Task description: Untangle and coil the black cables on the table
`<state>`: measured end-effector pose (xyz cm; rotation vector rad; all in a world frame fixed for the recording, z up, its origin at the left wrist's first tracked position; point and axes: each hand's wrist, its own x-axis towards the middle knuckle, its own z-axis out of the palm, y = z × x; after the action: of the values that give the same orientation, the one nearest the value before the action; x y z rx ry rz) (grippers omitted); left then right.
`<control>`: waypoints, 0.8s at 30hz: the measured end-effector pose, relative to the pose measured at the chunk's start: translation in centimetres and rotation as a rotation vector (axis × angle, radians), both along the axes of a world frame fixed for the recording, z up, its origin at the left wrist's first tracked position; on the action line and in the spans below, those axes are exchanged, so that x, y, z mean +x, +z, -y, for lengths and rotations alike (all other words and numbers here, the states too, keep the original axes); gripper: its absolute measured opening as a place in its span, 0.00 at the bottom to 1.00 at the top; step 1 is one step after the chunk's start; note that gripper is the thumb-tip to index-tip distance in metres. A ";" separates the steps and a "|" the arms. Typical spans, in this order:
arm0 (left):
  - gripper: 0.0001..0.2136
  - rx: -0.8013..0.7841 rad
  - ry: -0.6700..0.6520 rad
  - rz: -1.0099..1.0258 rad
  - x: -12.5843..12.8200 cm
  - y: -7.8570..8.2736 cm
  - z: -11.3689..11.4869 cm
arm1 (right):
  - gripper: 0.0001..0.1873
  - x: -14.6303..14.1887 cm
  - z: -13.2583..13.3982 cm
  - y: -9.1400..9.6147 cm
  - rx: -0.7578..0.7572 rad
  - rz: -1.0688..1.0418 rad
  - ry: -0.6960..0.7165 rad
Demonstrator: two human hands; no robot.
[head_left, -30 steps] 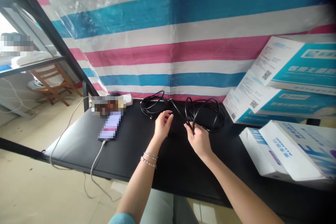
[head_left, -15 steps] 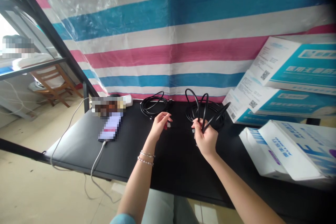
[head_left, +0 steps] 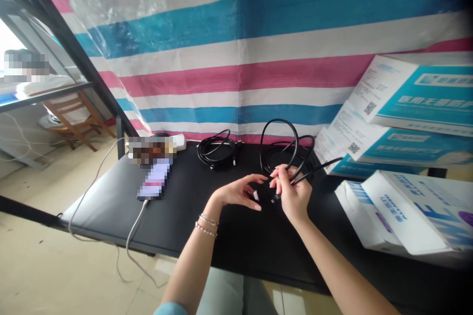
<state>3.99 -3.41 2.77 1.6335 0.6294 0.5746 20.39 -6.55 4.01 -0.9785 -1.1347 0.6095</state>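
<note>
My right hand (head_left: 291, 196) is closed on a bundle of black cable loops (head_left: 281, 143), lifted a little above the black table (head_left: 111, 206). The loops stand up behind my fingers, and a loose end sticks out to the right. My left hand (head_left: 240, 192), with bracelets on the wrist, reaches across beside the right hand. Its fingers pinch a small plug end of the cable (head_left: 256, 195). A second coiled black cable (head_left: 216, 150) lies flat at the back of the table, apart from both hands.
A phone (head_left: 154, 182) on a white charging lead lies at the table's left, near a white power strip (head_left: 176, 140). Stacked blue-and-white boxes (head_left: 402, 128) fill the right side. A striped tarp hangs behind. A wooden chair (head_left: 74, 113) stands far left.
My right hand has lifted the cable loops off the table and drawn them nearer. My left hand has left the back coil and moved right to take the plug end.
</note>
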 end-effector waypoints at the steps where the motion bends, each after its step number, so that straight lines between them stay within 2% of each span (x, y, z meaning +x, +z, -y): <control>1: 0.36 0.018 -0.015 -0.013 0.3 -0.1 0.1 | 0.11 0.0 0.0 0.0 0.005 -0.009 0.006; 3: 0.33 0.056 -0.029 -0.003 0.8 -0.1 0.1 | 0.11 0.0 0.0 -0.1 0.006 0.002 0.018; 5: 0.23 0.124 -0.006 0.033 1.2 0.0 0.2 | 0.11 -0.1 0.1 -0.2 -0.004 0.041 0.030; 8: 0.11 0.193 0.150 0.086 1.6 0.4 0.4 | 0.11 -0.2 0.4 -0.1 -0.009 0.111 0.047; 11: 0.13 0.209 0.351 0.191 1.6 0.8 0.4 | 0.11 -0.3 0.7 -0.1 0.000 0.173 0.078; 14: 0.16 0.127 0.505 0.340 1.4 1.0 0.1 | 0.11 -0.3 0.7 -0.1 0.007 0.205 0.105; 16: 0.15 0.068 0.592 0.406 1.1 0.9 -0.1 | 0.11 -0.3 0.7 -0.1 0.016 0.215 0.118; 20: 0.12 0.073 0.726 0.397 0.6 0.8 -0.6 | 0.11 -0.5 0.7 0.0 0.029 0.238 0.118; 24: 0.13 0.169 0.814 0.316 0.4 0.8 -0.8 | 0.11 -0.7 0.9 0.3 0.010 0.279 0.136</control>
<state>4.40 -2.61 3.56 1.3499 1.0242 1.4771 19.68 -7.43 4.33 -1.0049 -1.4592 0.5871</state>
